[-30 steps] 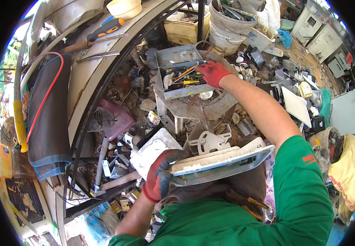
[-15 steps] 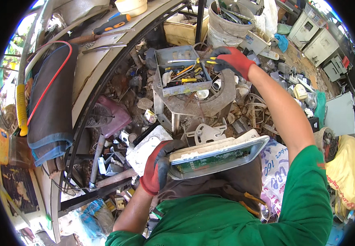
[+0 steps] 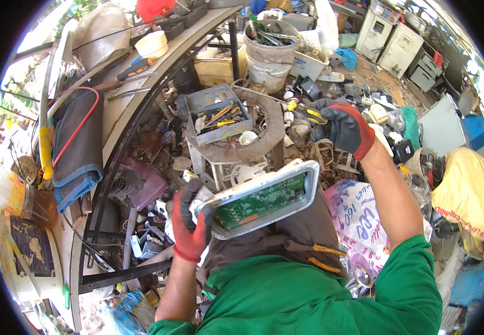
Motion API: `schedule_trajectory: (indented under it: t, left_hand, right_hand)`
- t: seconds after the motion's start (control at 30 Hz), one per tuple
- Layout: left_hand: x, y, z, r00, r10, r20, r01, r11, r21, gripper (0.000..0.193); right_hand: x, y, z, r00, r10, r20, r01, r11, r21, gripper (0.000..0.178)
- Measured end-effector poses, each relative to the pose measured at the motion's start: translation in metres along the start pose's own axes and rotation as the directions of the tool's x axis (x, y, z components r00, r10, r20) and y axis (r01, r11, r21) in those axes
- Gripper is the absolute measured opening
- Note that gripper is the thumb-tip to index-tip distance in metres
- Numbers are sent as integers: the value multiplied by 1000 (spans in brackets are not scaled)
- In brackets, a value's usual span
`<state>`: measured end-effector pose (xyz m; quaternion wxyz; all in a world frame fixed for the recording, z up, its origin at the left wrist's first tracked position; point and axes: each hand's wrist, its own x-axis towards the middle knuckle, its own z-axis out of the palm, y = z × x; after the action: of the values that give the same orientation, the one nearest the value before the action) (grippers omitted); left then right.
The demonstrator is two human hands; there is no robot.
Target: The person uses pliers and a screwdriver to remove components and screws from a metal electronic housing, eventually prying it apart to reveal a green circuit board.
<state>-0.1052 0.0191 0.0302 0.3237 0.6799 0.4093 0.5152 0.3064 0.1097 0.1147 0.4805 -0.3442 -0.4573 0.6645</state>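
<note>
My left hand (image 3: pixel 190 223), in a red and black glove, is closed on the left end of a shallow grey casing (image 3: pixel 307 201). The casing is tilted toward me above my lap, and a green circuit board (image 3: pixel 261 202) lies inside it. Out to the right, my gloved right hand (image 3: pixel 345 129) is raised and closed around a screwdriver (image 3: pixel 316 116) with a yellow and black handle. Its shaft is hard to make out. Beyond the casing, a grey toolbox (image 3: pixel 222 132) holding several hand tools rests on a worn stool (image 3: pixel 273 125).
Orange-handled pliers (image 3: pixel 316 254) lie on my lap. A workbench (image 3: pixel 116 114) runs along the left, with an orange and black screwdriver (image 3: pixel 134 68) on it. A full bucket (image 3: pixel 267 61) stands behind the stool. Scrap parts cover the floor; a yellow sack (image 3: pixel 463 192) is at right.
My right hand has moved right and down, away from the toolbox, with the screwdriver. The casing has tipped, showing more of the circuit board. The whole view has shifted.
</note>
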Motion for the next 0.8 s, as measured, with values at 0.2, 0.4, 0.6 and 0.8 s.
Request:
schedule_trajectory:
  t: [0.2, 0.4, 0.6, 0.8]
  left_hand:
    - [17, 56, -3, 955, 229, 190, -290, 858, 425, 74]
    - [39, 86, 64, 846, 225, 484, -499, 655, 568, 88]
    - [67, 75, 123, 770, 215, 601, -609, 530, 590, 80]
    - [87, 79, 149, 814, 31, 580, -502, 540, 676, 56]
  right_hand:
    - [-114, 28, 37, 998, -70, 6, 64, 943, 327, 65]
    - [-225, 112, 107, 941, 300, -154, -142, 767, 626, 55]
    - [-234, 134, 139, 913, 301, -275, -70, 780, 622, 58]
    - [-230, 125, 141, 904, 237, -355, -32, 868, 495, 67]
